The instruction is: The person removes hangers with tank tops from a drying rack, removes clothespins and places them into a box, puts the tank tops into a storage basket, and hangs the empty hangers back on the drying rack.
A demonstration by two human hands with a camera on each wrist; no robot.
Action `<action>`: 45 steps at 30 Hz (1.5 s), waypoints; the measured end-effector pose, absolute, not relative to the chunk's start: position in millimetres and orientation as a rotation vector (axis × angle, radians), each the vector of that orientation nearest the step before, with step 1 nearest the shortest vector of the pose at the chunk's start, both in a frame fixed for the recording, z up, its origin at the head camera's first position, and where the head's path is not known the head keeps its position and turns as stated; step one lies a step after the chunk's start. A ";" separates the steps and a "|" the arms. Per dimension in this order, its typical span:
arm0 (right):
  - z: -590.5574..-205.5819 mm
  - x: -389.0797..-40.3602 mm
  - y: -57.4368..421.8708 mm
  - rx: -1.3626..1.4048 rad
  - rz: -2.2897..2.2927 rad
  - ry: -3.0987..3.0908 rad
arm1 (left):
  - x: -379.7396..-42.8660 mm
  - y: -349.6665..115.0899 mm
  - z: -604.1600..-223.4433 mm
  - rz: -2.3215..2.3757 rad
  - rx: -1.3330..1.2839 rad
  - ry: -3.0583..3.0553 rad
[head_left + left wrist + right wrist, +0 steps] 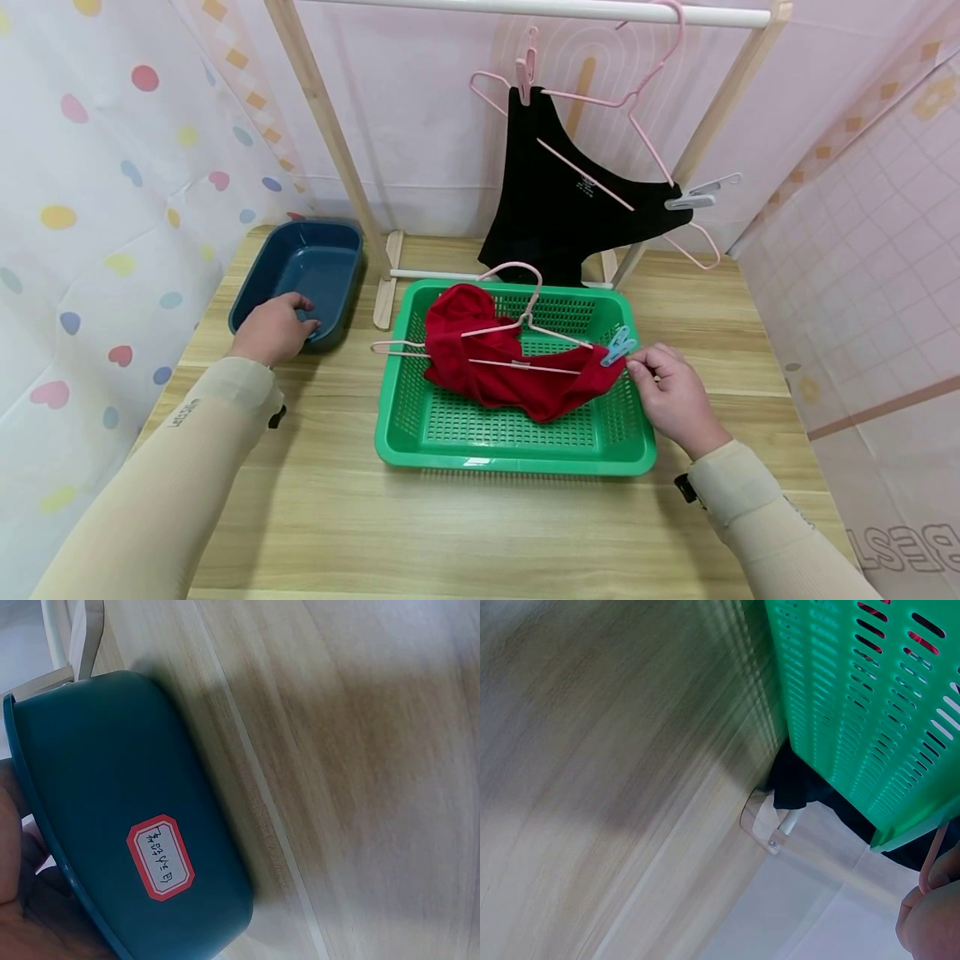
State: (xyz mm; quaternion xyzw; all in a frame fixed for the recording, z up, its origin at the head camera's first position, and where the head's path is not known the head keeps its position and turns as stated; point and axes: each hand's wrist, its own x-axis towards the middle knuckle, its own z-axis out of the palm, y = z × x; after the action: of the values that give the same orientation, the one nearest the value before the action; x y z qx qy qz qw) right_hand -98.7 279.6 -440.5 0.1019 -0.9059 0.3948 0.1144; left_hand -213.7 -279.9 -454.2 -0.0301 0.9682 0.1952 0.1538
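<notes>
Two hands are engaged, well apart. By the right hand [671, 396], the end of a pink hanger [526, 317] is pinched between thumb and fingers, just beside a blue clothespin [619, 345] fastened on the right end of a red top [517, 383]. Hanger and top are held at a green basket [517, 462], set mid-table toward the far edge of the table [420, 533]; whether the cloth is lifted off the basket's floor cannot be told. At the far left corner, a blue basin [311, 267] is reached into by the left hand [272, 329], over the near rim; whether anything is gripped there is hidden. Along the far edge, a drying rack [322, 108] is placed, with a black tank top [547, 200] hung on it.

Risks, as judged: no clothespin is seen on the red top's left end, so that side could be slid off if the hanger were tilted. The basin could be tipped by pressure on its rim.

Pose: both forearms are extended from the near edge, spread wide; the left hand is turned back-up, the right angled inward at the basket's right wall.
</notes>
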 end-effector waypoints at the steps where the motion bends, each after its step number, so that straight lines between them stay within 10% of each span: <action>1: -440.3 -98.6 279.5 0.298 1.157 -2.658 | -213.4 -279.9 -454.1 0.562 -0.087 2.778; 17: -438.4 -97.7 279.5 0.282 1.168 -2.679 | -195.9 -250.2 -412.3 0.640 0.012 2.870; 45: -435.6 -98.2 272.6 0.255 1.117 -2.717 | -121.3 -109.1 -345.5 0.623 0.949 2.894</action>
State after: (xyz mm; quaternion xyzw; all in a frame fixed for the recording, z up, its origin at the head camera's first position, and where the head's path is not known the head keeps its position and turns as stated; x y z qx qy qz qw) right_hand -98.2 272.6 -435.6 0.0862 -0.9172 0.3769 0.0963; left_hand -121.3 -109.1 -345.5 0.3052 0.9308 0.2003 0.0165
